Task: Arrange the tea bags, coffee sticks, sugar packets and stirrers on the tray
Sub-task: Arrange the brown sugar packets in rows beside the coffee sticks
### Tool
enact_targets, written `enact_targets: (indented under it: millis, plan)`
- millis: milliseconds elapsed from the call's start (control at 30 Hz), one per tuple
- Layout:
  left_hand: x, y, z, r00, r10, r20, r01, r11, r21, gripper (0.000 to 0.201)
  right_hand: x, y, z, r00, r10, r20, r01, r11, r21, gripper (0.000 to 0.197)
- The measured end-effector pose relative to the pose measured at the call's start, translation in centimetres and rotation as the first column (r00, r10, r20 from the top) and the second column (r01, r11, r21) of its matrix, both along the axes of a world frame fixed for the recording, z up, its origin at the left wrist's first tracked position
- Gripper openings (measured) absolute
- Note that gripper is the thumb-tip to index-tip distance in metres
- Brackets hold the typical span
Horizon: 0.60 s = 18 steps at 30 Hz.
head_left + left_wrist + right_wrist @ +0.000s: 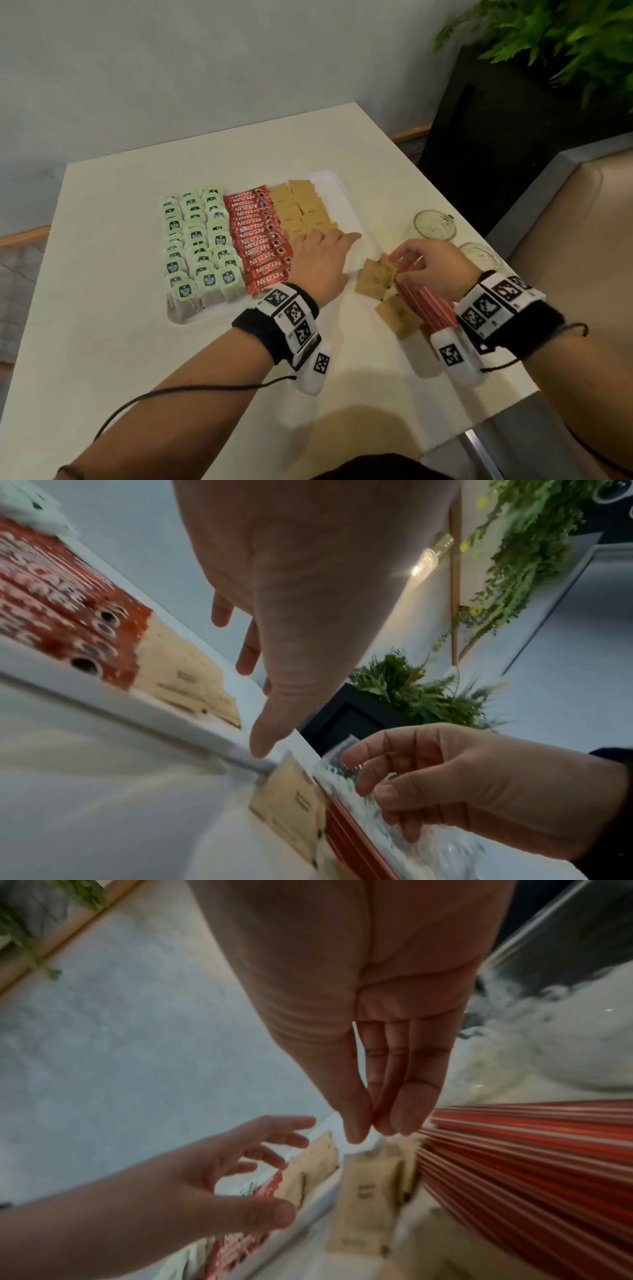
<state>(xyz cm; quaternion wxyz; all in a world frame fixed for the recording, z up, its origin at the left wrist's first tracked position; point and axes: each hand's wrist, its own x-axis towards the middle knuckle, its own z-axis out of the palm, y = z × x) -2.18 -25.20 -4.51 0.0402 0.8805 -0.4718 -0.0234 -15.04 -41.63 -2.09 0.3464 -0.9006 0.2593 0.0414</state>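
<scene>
Sticks [255,240] on tray [352,205] read "NESCAFE".

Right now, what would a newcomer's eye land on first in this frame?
The white tray packed in colour bands: green tea bags on the left, red coffee sticks in the middle, brown sugar packets on the right. Next, the left hand spread open over the tray's near right corner, and the right hand above loose packets and red stirrers beside it.

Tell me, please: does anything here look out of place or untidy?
Yes. A few brown sugar packets lie loose and crooked on the table, beside the tray, not in its neat rows. The red stirrers are also off the tray, in a bundle under the right hand.
</scene>
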Motion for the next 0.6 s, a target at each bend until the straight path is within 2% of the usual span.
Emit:
enact_targets:
  millis: [133, 233, 333, 467, 600]
  plan:
    - [-1.9, -1.7, -1.0, 0.996, -0.085, 0.026, 0.084, 0.995, 0.048, 0.072, -2.6, 0.2, -1.6, 0.994, 0.062, -0.092, -0.07, 0.994, -0.089, 0.037]
    - [-2.4, -3.2, -0.9, 0.996, -0.083, 0.041, 0.079, 0.994, 0.081, 0.074, -3.4, 0.7, -2.3, 0.989, 0.083, -0.123, -0.096, 0.991, -0.098, 0.054]
    - [-2.7, -3.9, -0.7, 0.994, -0.09, 0.063, 0.083, 0.991, 0.102, 0.064, -3.0, 1.1, -2.9, 0.973, 0.127, -0.191, -0.155, 0.978, -0.137, 0.066]
    - [-2.8, -4.0, -1.1, 0.994, -0.069, 0.08, 0.064, 0.996, 0.063, 0.044, -2.5, 1.1, -3.7, 0.971, 0.122, -0.205, -0.154, 0.977, -0.15, 0.063]
    - [-3.0, -3.8, -1.6, 0.992, -0.051, 0.117, 0.044, 0.997, 0.06, 0.036, -2.6, 0.9, -3.7, 0.972, 0.112, -0.208, -0.139, 0.983, -0.122, 0.059]
